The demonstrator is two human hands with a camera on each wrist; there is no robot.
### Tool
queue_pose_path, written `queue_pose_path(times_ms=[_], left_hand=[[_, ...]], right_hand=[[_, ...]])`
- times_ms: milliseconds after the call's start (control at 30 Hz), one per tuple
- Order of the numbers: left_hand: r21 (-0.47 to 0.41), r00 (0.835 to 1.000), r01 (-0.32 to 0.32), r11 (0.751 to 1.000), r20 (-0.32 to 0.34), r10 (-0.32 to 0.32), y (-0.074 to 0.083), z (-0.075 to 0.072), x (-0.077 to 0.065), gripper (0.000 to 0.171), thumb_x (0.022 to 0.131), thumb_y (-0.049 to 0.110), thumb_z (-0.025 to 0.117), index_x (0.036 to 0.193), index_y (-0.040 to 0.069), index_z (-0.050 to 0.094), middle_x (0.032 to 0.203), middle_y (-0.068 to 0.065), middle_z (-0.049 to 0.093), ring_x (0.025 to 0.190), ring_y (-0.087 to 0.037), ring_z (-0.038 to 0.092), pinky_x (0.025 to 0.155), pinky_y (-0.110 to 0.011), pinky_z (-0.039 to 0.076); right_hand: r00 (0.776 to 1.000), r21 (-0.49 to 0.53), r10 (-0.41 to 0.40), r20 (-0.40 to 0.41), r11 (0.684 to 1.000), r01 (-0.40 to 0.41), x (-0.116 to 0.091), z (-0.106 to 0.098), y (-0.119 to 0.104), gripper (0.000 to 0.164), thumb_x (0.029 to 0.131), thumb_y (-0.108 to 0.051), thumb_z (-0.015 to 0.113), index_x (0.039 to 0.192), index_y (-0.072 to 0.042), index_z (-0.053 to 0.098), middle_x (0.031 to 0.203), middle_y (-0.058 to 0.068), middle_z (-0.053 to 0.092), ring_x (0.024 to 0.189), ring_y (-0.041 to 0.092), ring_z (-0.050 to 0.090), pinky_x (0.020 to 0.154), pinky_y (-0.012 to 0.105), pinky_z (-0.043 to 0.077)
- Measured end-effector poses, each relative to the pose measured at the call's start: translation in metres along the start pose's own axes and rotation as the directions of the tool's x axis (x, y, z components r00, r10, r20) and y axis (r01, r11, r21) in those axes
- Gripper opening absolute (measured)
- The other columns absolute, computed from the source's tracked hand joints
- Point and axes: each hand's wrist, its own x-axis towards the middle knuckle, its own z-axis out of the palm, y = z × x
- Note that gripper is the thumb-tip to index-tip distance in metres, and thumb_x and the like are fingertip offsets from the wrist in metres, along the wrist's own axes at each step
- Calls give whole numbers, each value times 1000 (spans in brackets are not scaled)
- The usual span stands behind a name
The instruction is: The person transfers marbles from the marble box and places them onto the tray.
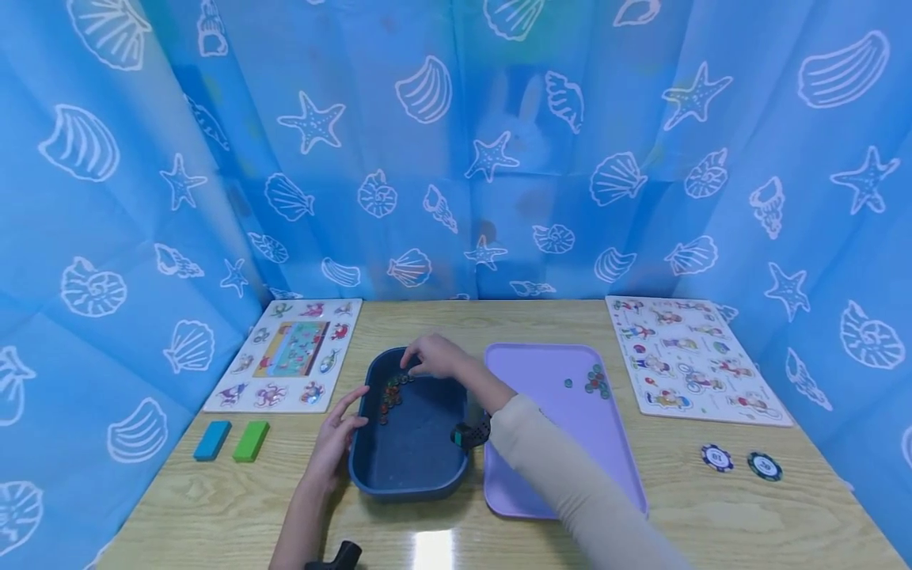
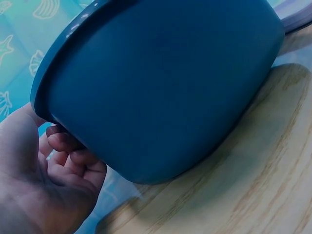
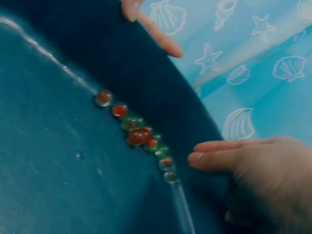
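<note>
A deep dark-blue plastic tub [image 1: 409, 467] stands on the table, left of the middle. My left hand [image 1: 333, 438] grips its left rim; in the left wrist view several curled fingers [image 2: 73, 151] of this hand lie under the rim, against the outer wall. Red and green glass marbles [image 3: 139, 134] lie in a line along the foot of the tub's left wall. My right hand [image 1: 436, 356] reaches into the tub's far end, just above the marbles there. In the right wrist view its fingers [image 3: 214, 158] point toward the wall, with no marble visible between them.
A lilac tray [image 1: 537, 475] right of the tub holds several marbles [image 1: 597, 381]. Picture puzzle boards lie far left [image 1: 242, 348] and far right [image 1: 701, 356]. Blue [image 1: 212, 441] and green blocks [image 1: 251, 442] lie left, two poker chips [image 1: 716, 457] right. A blue curtain [image 1: 442, 158] hangs behind.
</note>
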Motion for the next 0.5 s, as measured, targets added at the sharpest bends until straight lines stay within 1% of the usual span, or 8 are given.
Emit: queue_pose_path(times_ms=[33, 133, 167, 233, 267, 333, 400, 500], left_hand=[[-10, 1000, -1, 1000, -2, 1, -2, -1, 2, 45, 85, 12, 50, 128, 26, 47, 55, 8, 37, 45, -7, 36, 47, -20, 32], [-42, 1000, 0, 999, 5, 0, -9, -3, 9, 46, 84, 10, 53, 126, 27, 49, 59, 6, 46, 47, -8, 37, 47, -20, 32], [-49, 1000, -2, 999, 8, 3, -9, -3, 10, 46, 83, 10, 53, 125, 28, 49, 60, 5, 46, 47, -8, 37, 47, -20, 32], [-42, 1000, -11, 999, 24, 12, -5, -2, 6, 46, 83, 9, 53, 126, 26, 49, 63, 4, 50, 48, -8, 38, 47, -20, 33], [-32, 999, -13, 999, 30, 14, -4, -1, 5, 47, 83, 9, 52, 126, 26, 48, 60, 5, 46, 47, -8, 35, 47, -20, 32], [-10, 999, -23, 1000, 39, 23, 0, 0, 1, 47, 84, 9, 51, 128, 25, 46, 57, 6, 41, 48, -8, 35, 47, -20, 31], [2, 999, -23, 1000, 40, 23, 2, 0, -1, 47, 85, 9, 50, 128, 26, 46, 56, 7, 39, 48, -8, 35, 48, -20, 31], [0, 999, -16, 1000, 38, 16, 1, -2, 0, 47, 85, 10, 50, 129, 26, 45, 54, 7, 34, 47, -8, 34, 48, -20, 30]], right_hand=[[1000, -16, 10, 14, 1000, -9, 2, 3, 1, 19, 83, -20, 62, 102, -18, 67, 82, -2, 59, 60, 9, 46, 62, 22, 39], [998, -47, 41, 56, 998, -38, 6, 10, 3, 21, 83, -21, 63, 103, -18, 67, 98, -2, 62, 71, 10, 51, 69, 25, 42], [997, -50, 52, 64, 998, -49, 6, 12, 4, 21, 83, -20, 63, 104, -19, 66, 97, -2, 62, 72, 10, 51, 69, 25, 42], [994, -51, 76, 82, 996, -72, 7, 15, 5, 22, 83, -20, 63, 104, -19, 66, 99, -2, 61, 74, 10, 52, 68, 25, 43], [992, -55, 87, 88, 995, -82, 7, 17, 6, 22, 83, -20, 63, 104, -20, 66, 98, -2, 61, 74, 11, 51, 67, 25, 42], [991, -55, 102, 89, 994, -97, 8, 18, 6, 22, 82, -19, 63, 104, -20, 66, 99, -2, 60, 75, 11, 51, 67, 25, 42], [989, -62, 112, 93, 992, -106, 9, 20, 6, 21, 82, -19, 64, 103, -20, 66, 98, -2, 61, 75, 11, 52, 67, 26, 42], [989, -90, 115, 98, 990, -106, 10, 21, 6, 17, 81, -21, 64, 98, -22, 67, 97, -4, 61, 77, 11, 53, 69, 27, 44]])
